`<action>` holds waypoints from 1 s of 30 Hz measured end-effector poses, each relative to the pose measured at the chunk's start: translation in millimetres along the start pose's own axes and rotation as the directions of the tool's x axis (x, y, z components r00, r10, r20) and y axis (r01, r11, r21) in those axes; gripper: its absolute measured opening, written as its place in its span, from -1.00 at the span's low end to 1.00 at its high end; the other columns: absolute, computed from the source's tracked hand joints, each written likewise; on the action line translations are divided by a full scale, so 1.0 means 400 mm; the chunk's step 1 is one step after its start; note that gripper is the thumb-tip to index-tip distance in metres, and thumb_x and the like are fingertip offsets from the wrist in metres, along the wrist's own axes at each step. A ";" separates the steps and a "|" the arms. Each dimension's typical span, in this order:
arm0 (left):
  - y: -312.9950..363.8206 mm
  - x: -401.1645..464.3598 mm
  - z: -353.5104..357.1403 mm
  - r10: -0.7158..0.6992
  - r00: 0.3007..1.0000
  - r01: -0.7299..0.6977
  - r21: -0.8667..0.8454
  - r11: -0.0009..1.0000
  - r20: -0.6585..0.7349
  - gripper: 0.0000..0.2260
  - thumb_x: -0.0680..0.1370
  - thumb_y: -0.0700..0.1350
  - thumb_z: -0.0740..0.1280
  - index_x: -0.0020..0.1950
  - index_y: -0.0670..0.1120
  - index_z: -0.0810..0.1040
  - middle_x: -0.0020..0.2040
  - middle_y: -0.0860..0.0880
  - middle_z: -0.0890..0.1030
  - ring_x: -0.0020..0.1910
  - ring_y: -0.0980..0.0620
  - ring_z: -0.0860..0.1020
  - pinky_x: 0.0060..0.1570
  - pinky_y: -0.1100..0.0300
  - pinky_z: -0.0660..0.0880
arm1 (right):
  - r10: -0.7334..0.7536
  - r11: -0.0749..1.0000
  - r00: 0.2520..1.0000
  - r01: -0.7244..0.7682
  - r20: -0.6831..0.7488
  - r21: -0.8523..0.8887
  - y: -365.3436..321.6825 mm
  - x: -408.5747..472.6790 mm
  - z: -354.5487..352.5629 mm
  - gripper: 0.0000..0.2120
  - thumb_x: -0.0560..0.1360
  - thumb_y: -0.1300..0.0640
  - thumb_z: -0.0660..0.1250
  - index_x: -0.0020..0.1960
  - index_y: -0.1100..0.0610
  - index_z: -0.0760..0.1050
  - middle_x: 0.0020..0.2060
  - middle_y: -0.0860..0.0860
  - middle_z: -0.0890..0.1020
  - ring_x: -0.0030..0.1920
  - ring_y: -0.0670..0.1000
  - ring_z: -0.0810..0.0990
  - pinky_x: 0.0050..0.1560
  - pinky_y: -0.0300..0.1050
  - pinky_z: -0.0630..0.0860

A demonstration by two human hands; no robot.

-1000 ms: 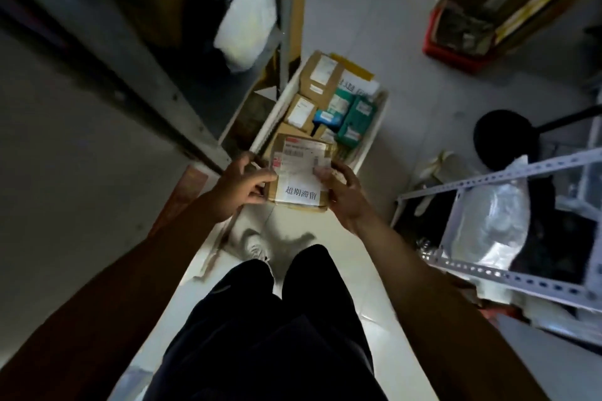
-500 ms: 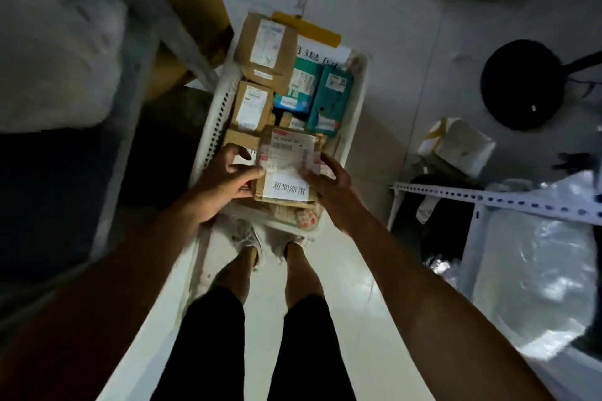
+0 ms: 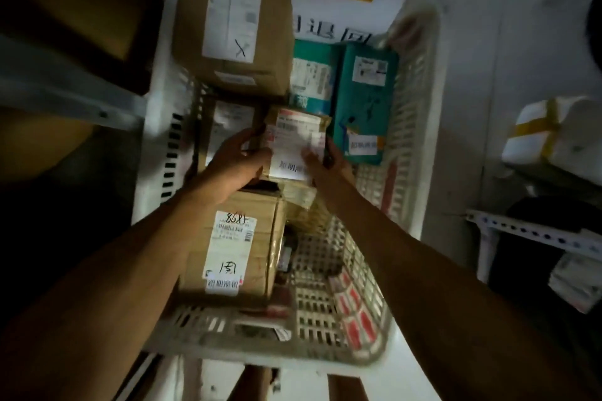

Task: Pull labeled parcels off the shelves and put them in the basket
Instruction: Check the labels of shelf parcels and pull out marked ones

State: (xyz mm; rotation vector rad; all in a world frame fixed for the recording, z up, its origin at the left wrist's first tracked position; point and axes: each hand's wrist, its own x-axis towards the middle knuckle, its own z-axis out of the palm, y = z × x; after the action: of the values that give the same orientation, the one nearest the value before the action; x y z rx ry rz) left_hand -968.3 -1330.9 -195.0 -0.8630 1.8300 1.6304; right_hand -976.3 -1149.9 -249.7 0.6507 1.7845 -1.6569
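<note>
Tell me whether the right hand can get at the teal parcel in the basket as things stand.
Probably not yet: the right hand is holding the small labeled parcel together with the left hand. The teal parcel lies uncovered just beside it.

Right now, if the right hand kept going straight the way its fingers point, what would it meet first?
The right hand, gripping the small labeled parcel, points up the frame into the white basket. First in line looks to be the teal parcel beside it, though depth is hard to judge.
</note>
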 end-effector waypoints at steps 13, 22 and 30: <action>-0.082 0.029 0.040 0.264 0.898 0.004 0.607 0.795 -0.353 -0.84 0.50 -0.16 0.45 0.06 -0.06 0.72 0.05 -0.08 0.72 0.09 -0.08 0.65 0.18 0.17 0.53 | 0.109 0.964 0.990 -0.082 0.094 -0.254 0.047 -0.013 0.001 -0.29 0.49 0.44 0.39 0.56 0.13 0.26 0.31 0.02 0.51 0.26 -0.02 0.53 0.29 -0.01 0.53; 0.161 -0.588 0.016 0.203 0.938 -0.041 0.490 0.871 -0.282 -0.82 0.45 -0.19 0.50 0.03 -0.04 0.68 -0.08 -0.01 0.71 -0.15 0.00 0.67 -0.05 0.09 0.62 | 0.193 0.789 0.971 -0.071 0.138 -0.610 -0.355 -0.541 -0.056 -0.68 0.56 0.29 0.34 0.30 0.19 0.50 -0.03 0.04 0.62 -0.25 -0.06 0.56 -0.42 -0.40 0.41; 0.325 -1.193 0.060 -0.074 0.919 0.171 0.220 0.960 -0.387 -0.43 0.35 0.21 0.45 0.21 -0.14 0.61 0.05 -0.06 0.67 0.00 -0.01 0.59 0.07 0.20 0.48 | 0.319 0.299 0.791 0.439 0.523 -0.847 -0.625 -1.019 -0.083 -0.53 0.49 -0.17 0.31 0.18 0.18 0.60 0.16 0.13 0.63 0.20 0.15 0.59 0.00 -0.12 0.42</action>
State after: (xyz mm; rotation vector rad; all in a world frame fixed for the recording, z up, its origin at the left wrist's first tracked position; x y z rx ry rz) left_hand -756.4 -1246.3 244.7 -1.2111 2.1312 1.1787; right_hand -876.1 -1119.8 217.9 -0.5352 1.8367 -0.3668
